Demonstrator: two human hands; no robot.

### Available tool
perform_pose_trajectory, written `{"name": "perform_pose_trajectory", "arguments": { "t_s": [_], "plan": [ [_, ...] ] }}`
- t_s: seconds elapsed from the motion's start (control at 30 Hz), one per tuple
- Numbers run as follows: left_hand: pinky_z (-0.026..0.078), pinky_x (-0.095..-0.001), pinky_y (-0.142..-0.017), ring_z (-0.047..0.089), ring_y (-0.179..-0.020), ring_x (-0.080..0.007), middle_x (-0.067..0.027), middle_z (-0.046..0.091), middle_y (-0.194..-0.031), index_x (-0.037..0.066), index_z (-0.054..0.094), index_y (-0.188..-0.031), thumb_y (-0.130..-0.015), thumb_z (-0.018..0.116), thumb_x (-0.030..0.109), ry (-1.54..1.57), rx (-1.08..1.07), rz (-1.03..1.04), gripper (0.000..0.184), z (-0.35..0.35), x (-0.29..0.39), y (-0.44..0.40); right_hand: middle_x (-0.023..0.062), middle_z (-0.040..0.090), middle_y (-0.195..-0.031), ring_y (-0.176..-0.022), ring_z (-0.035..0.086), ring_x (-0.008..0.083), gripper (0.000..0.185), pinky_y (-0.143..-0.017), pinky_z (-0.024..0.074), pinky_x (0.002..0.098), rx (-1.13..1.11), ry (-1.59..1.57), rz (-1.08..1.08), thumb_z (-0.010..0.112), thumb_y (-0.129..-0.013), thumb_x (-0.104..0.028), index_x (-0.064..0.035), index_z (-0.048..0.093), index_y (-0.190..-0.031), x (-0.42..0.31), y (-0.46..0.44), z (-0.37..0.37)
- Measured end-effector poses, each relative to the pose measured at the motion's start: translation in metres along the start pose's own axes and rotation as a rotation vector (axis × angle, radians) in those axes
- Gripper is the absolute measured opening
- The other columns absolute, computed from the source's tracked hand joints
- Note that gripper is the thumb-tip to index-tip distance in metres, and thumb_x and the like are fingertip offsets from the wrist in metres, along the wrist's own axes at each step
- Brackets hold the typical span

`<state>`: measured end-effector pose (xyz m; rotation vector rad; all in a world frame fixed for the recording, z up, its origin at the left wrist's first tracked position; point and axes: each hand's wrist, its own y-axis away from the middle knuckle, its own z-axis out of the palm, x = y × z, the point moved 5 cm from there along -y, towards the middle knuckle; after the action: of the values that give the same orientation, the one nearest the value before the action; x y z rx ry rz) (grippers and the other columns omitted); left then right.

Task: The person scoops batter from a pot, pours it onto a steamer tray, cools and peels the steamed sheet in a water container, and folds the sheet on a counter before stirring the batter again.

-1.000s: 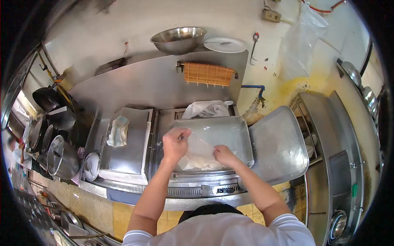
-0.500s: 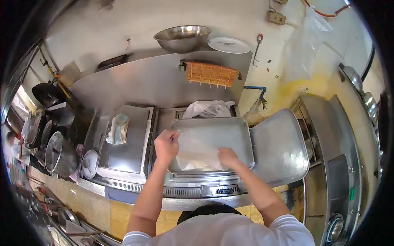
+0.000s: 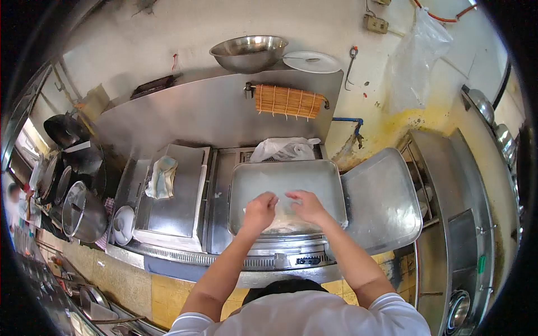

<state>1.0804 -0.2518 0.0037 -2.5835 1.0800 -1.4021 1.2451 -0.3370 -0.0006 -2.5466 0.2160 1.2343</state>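
A shallow metal tray point(image 3: 246, 175) lies in front of me on the counter. Inside it, along the near side, is a pale, thin, flat layer point(image 3: 286, 225), too indistinct to name. My left hand point(image 3: 260, 211) is over the tray's middle with its fingers curled closed. A tiny white bit shows at its fingertips, too small to name. Close by on the right, my right hand point(image 3: 308, 207) points its fingers toward the left one. Its thumb and forefinger look apart, with nothing visible between them. A narrow gap separates the two hands.
A second metal tray point(image 3: 382, 204) adjoins on the right. Crumpled plastic point(image 3: 284, 149) sits behind the trays. To the left, a folded cloth point(image 3: 162, 177) rests on a steel lid point(image 3: 182, 213). A bamboo mat point(image 3: 288, 101) hangs from a bar; a steel bowl point(image 3: 248, 54) stands above.
My left hand has moved right and slightly down, and my right hand slightly up, bringing them close together. The translucent sheet stretched between them earlier is no longer seen held up.
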Motion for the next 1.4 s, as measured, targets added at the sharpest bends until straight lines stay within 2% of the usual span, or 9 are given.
{"name": "perform_pose_trajectory", "arguments": {
  "t_s": [0.17, 0.4, 0.53, 0.67, 0.87, 0.97, 1.1, 1.27, 1.4],
  "plan": [
    [0.059, -0.0437, -0.075, 0.073, -0.087, -0.0370, -0.0171, 0.074, -0.091, 0.006, 0.071, -0.100, -0.079, 0.067, -0.003, 0.068, 0.178, 0.282, 0.024, -0.038, 0.071, -0.024, 0.0294, 0.070, -0.102, -0.097, 0.068, 0.0467, 0.028, -0.089, 0.0539, 0.0518, -0.142, -0.026, 0.197, 0.055, -0.094, -0.020, 0.0032, 0.069, -0.103, 0.009, -0.006, 0.015],
    [0.055, -0.0380, -0.072, 0.074, -0.081, -0.0311, -0.0190, 0.074, -0.088, 0.000, 0.072, -0.099, -0.093, 0.069, 0.006, 0.025, 0.374, -0.157, 0.009, -0.076, -0.075, 0.011, 0.0284, 0.070, -0.106, -0.101, 0.067, 0.0462, 0.032, -0.092, 0.0510, 0.0521, -0.319, 0.481, 0.220, 0.049, -0.095, -0.020, 0.0001, 0.070, -0.108, 0.102, 0.053, -0.021],
    [0.055, -0.0418, -0.073, 0.073, -0.080, -0.0328, -0.0189, 0.073, -0.086, 0.001, 0.071, -0.096, -0.095, 0.070, 0.012, -0.086, 0.410, -0.507, 0.012, -0.084, -0.140, 0.042, 0.0262, 0.071, -0.103, -0.096, 0.068, 0.0449, 0.032, -0.088, 0.0520, 0.0505, -0.268, 0.405, 0.259, 0.051, -0.095, -0.022, -0.0004, 0.072, -0.105, 0.138, 0.055, -0.035],
    [0.052, -0.0489, -0.090, 0.067, -0.101, -0.0386, -0.0210, 0.071, -0.105, 0.001, 0.069, -0.101, -0.094, 0.073, 0.024, -0.264, 0.271, -0.482, 0.025, -0.071, -0.197, 0.043, 0.0236, 0.072, -0.091, -0.086, 0.069, 0.0400, 0.029, -0.079, 0.0530, 0.0473, -0.170, 0.264, 0.191, 0.061, -0.094, -0.026, -0.0003, 0.074, -0.098, 0.086, 0.030, -0.063],
    [0.053, -0.0450, -0.090, 0.069, -0.103, -0.0343, -0.0234, 0.070, -0.115, 0.000, 0.068, -0.117, -0.093, 0.075, 0.020, 0.338, -0.137, 0.097, 0.033, -0.024, 0.030, -0.019, 0.0116, 0.071, -0.079, -0.079, 0.065, 0.0139, 0.020, -0.070, 0.0513, 0.0344, -0.221, -0.088, 0.087, 0.071, -0.090, -0.018, -0.0007, 0.075, -0.099, -0.070, -0.016, -0.073],
    [0.054, -0.0397, -0.083, 0.071, -0.096, -0.0282, -0.0170, 0.073, -0.100, 0.000, 0.069, -0.113, -0.096, 0.075, 0.021, 0.245, -0.359, -0.038, 0.027, -0.034, 0.087, -0.042, 0.0031, 0.069, -0.082, -0.080, 0.062, 0.0094, 0.016, -0.069, 0.0490, 0.0288, -0.078, -0.335, -0.076, 0.070, -0.092, -0.010, 0.0014, 0.073, -0.102, -0.097, -0.034, -0.088],
    [0.055, -0.0389, -0.077, 0.072, -0.087, -0.0296, -0.0176, 0.073, -0.094, 0.000, 0.072, -0.106, -0.096, 0.070, 0.012, 0.164, -0.040, 0.239, 0.015, -0.073, 0.132, -0.063, 0.0008, 0.069, -0.084, -0.080, 0.059, 0.0101, 0.020, -0.069, 0.0475, 0.0277, -0.014, -0.556, -0.220, 0.064, -0.094, -0.010, 0.0042, 0.070, -0.106, -0.124, -0.046, -0.096],
    [0.056, -0.0383, -0.075, 0.072, -0.084, -0.0333, -0.0191, 0.074, -0.097, 0.000, 0.073, -0.101, -0.092, 0.067, 0.001, 0.050, 0.197, 0.462, 0.011, -0.100, 0.143, -0.064, 0.0048, 0.071, -0.084, -0.075, 0.058, 0.0136, 0.025, -0.068, 0.0483, 0.0333, -0.117, -0.351, 0.174, 0.056, -0.094, -0.013, 0.0037, 0.071, -0.104, -0.045, -0.027, -0.026],
    [0.058, -0.0379, -0.074, 0.074, -0.085, -0.0314, -0.0188, 0.074, -0.096, 0.002, 0.073, -0.104, -0.078, 0.062, -0.013, 0.079, 0.333, 0.279, 0.033, -0.130, 0.101, -0.064, 0.0146, 0.073, -0.088, -0.079, 0.064, 0.0209, 0.028, -0.073, 0.0505, 0.0404, -0.173, -0.045, 0.284, 0.057, -0.090, -0.014, 0.0025, 0.072, -0.106, 0.028, 0.007, -0.014]
  ]
}}
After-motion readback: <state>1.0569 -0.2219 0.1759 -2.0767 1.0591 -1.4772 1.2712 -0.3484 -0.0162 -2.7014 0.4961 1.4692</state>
